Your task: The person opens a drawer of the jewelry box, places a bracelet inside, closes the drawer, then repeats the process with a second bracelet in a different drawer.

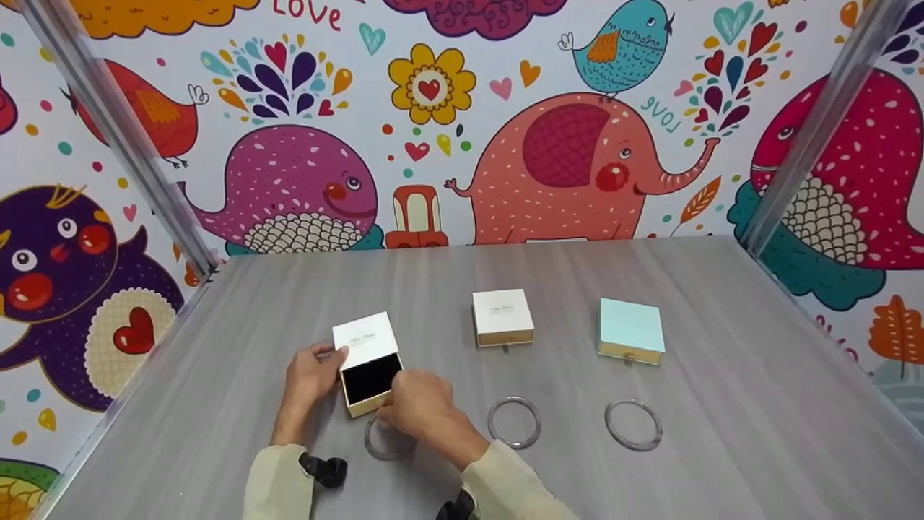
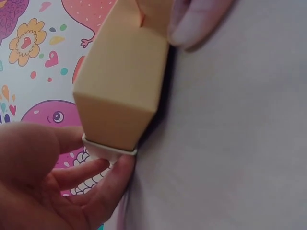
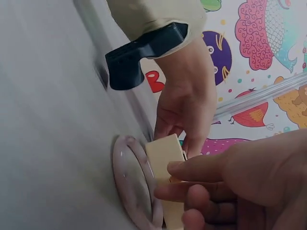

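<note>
A white-topped jewelry box point(image 1: 367, 338) stands at the left, its gold-sided drawer point(image 1: 361, 406) slid far out toward me and showing a black inside. My left hand point(image 1: 307, 379) grips the white sleeve by its left side; in the left wrist view the thumb and fingers hold the sleeve's end point(image 2: 108, 152). At the drawer's front, my right hand point(image 1: 426, 404) pinches the small pull tab point(image 3: 173, 179) between thumb and forefinger. A clear, purplish bangle point(image 3: 123, 184) lies on the table just before the drawer, partly hidden by the right hand in the head view.
Farther right stand a closed white box point(image 1: 503, 310) and a closed mint-green box point(image 1: 630, 325), both gold-sided. Nearer me lie two more bangles, a middle bangle point(image 1: 514, 422) and a right bangle point(image 1: 634, 425). Printed walls border the grey table point(image 1: 722, 325).
</note>
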A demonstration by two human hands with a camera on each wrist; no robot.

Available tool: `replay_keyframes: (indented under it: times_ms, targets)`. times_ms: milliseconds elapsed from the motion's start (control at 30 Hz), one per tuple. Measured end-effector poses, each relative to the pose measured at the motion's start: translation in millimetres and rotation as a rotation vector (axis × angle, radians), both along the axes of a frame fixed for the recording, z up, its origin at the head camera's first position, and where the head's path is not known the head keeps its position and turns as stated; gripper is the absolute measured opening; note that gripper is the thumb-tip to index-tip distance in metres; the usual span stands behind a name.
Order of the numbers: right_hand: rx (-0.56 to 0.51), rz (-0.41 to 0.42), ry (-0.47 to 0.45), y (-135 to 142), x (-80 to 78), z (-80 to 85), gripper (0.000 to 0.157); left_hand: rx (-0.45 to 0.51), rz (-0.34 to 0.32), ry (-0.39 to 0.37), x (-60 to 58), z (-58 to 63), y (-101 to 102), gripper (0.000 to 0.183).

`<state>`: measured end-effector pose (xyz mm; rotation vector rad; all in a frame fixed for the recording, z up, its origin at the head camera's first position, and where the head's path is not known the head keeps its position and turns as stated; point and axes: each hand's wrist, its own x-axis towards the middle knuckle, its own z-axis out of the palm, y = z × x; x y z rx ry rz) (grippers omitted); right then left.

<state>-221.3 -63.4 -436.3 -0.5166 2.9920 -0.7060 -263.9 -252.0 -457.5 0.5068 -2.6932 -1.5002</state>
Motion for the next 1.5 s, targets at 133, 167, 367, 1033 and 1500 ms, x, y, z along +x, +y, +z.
replay_keyframes:
  times_ms: [133,167,367,1033,1500]
  targets:
    - [0.014,0.002,0.011,7.1,0.6,-1.0,0.035,0.013,-0.008,-0.008,0.5,-1.4,-0.2,0.049]
    - [0.010,0.002,0.014,8.7,0.7,-2.0,0.035,0.015,-0.009,-0.008,0.6,-1.7,-0.2,0.049]
    - [-0.020,0.021,0.003,16.7,-1.5,-7.2,0.041,0.017,-0.021,-0.005,-0.9,-1.7,-0.5,0.049]
    - [-0.089,0.023,-0.122,26.0,-4.4,-14.1,0.050,0.004,-0.034,0.021,0.8,1.0,0.6,0.047]
    - [-0.118,-0.009,-0.092,24.3,-3.7,-18.9,0.031,0.004,-0.037,0.015,0.2,0.1,-0.1,0.048]
